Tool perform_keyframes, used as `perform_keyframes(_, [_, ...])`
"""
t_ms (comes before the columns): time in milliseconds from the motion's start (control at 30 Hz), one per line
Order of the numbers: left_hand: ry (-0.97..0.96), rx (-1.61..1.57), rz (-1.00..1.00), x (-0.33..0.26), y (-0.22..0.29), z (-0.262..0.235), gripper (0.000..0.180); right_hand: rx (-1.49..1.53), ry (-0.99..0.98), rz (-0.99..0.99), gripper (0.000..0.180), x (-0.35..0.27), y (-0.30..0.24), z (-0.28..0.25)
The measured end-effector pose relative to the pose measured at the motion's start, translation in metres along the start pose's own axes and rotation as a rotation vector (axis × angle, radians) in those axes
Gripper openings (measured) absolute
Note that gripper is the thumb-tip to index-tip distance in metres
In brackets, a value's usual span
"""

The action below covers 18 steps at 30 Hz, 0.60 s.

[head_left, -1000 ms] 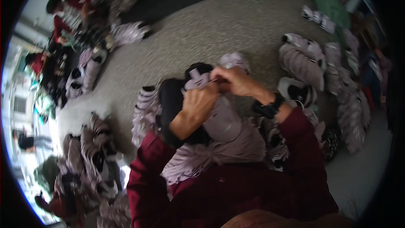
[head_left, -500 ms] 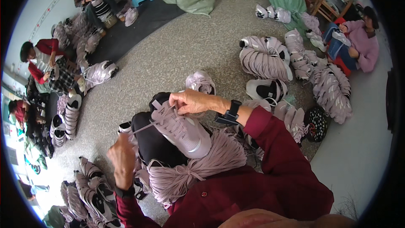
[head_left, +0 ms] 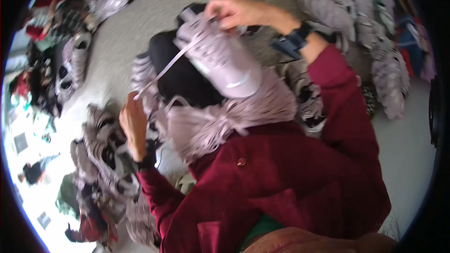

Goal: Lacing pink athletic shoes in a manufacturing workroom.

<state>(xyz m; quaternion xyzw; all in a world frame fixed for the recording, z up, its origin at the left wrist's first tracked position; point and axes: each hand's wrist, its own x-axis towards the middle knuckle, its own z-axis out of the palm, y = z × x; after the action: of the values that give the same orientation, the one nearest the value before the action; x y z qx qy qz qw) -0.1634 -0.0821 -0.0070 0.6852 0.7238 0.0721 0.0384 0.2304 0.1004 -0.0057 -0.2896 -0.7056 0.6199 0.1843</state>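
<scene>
A pale pink sneaker [head_left: 229, 65] rests on my dark-clad lap, its toe toward my body. My right hand [head_left: 241, 11] is closed at the upper end of its lacing, fingertips gripping the shoe's edge; exactly what they pinch there is partly hidden. From the eyelets a flat pink shoelace [head_left: 176, 59] runs taut down to the left. Its end is pinched in my left hand [head_left: 133, 124], which is held away from the shoe. Against my belly lies a thick bundle of pink laces [head_left: 262, 105], gathered in the middle.
Rows of stacked pink sneakers [head_left: 101, 145] stand on the floor at the left. More shoe stacks [head_left: 328, 7] lie at the far right, and a few shoes [head_left: 307, 93] sit beside my right arm. Other people [head_left: 51, 16] sit at the far left, blurred.
The view has swung, so the shoe and lap appear higher. My left hand is drawn away from the shoe with the lace stretched longer. My right hand stays at the lacing's top.
</scene>
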Motion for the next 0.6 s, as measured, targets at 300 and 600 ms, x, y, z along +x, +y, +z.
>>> perform_keyframes(300, [0.152, -0.44, 0.306, 0.034, 0.081, 0.016, 0.03, -0.142, 0.108, -0.134, 0.03, 0.001, 0.021, 0.015])
perform_keyframes(600, [0.062, -0.516, 0.375, 0.059, 0.131, 0.014, 0.022, -0.117, 0.154, -0.204, 0.03, 0.021, 0.02, 0.028])
